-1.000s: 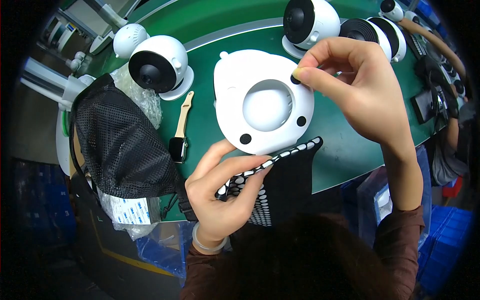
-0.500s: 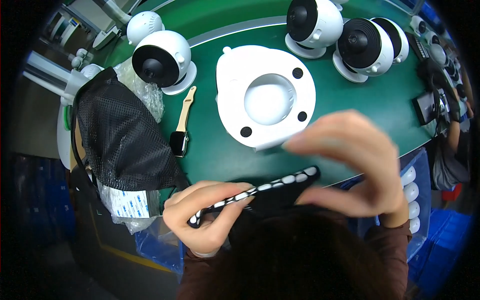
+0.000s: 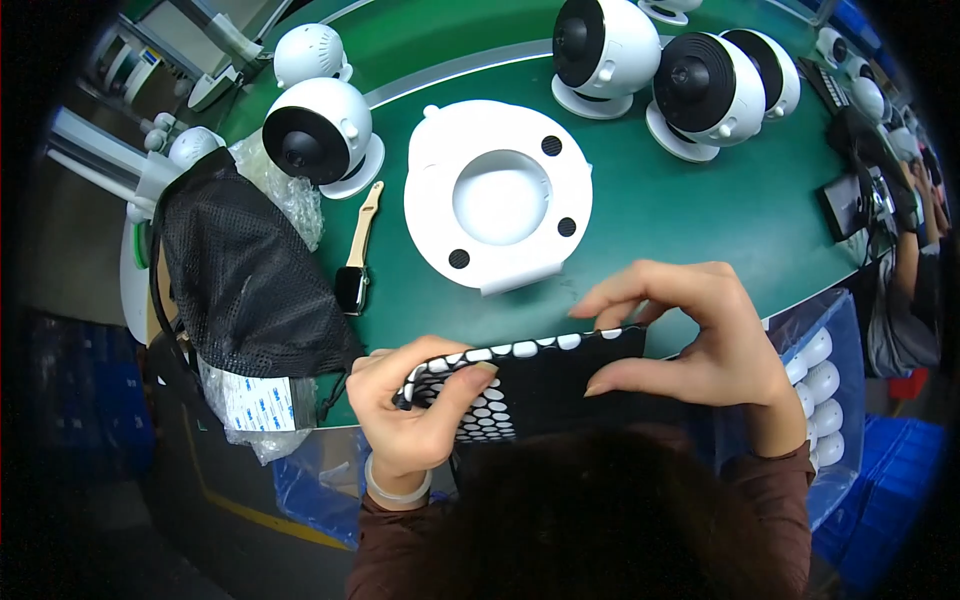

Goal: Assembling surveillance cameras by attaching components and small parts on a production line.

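A black sheet [image 3: 575, 380] with rows of white round spots is bent in front of my body. My left hand [image 3: 415, 405] is closed on its left end, thumb on the near face and fingers behind. My right hand [image 3: 700, 335] is at the sheet's right end, fingers curved near the top edge and thumb apart over the black face; whether it touches the sheet I cannot tell. Beyond lies a white rounded housing part [image 3: 430, 210] with a round hollow and three black textured round pads [image 3: 459, 259] on it.
White ball-shaped devices with black fronts [image 3: 310, 135] stand at the back left and back right [image 3: 700, 90]. A watch [image 3: 352, 285], a black mesh bag [image 3: 245, 270] and bubble wrap [image 3: 300, 205] lie left. White domed parts [image 3: 822, 380] fill a blue-lined bin at the right.
The sheet has turned so its spotted face shows more. My right hand has come down and in toward the sheet's right end. My left hand keeps its hold.
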{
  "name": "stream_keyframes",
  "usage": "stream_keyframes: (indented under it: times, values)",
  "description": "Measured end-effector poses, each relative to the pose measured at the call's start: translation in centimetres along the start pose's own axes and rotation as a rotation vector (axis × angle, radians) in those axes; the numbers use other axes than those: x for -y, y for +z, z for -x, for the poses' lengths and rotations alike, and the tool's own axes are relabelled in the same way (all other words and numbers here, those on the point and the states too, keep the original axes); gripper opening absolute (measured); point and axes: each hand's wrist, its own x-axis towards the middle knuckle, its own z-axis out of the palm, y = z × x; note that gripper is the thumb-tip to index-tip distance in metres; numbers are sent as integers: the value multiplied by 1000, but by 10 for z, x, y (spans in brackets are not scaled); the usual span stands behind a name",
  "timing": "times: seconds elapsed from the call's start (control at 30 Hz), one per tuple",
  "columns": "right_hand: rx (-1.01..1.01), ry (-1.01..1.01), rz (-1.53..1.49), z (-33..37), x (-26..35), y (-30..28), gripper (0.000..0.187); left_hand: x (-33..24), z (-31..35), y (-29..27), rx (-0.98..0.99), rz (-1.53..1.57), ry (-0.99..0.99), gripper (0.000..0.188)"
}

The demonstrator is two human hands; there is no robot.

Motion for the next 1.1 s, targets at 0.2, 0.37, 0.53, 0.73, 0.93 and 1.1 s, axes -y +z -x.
stream_keyframes:
  times: [0.2,0.37,0.53,0.73,0.93,1.1]
  values:
    - [-49,70,-189,11,4,-1,20,3,1,-3,-23,24,3,6]
    - [-259,-243,144,16,-1,-1,16,0,3,1,-61,18,-30,6]
    - [-341,-341,411,18,-2,1,17,-6,3,4,-49,-37,-16,7]
    - [-233,-267,411,13,1,-7,18,-3,2,3,-42,-99,52,7]
    - [-252,-626,723,18,10,5,12,4,-4,2,-183,-8,-150,8]
    - [-262,-446,487,-12,34,-14,7,-4,-9,3,4,-219,191,13]
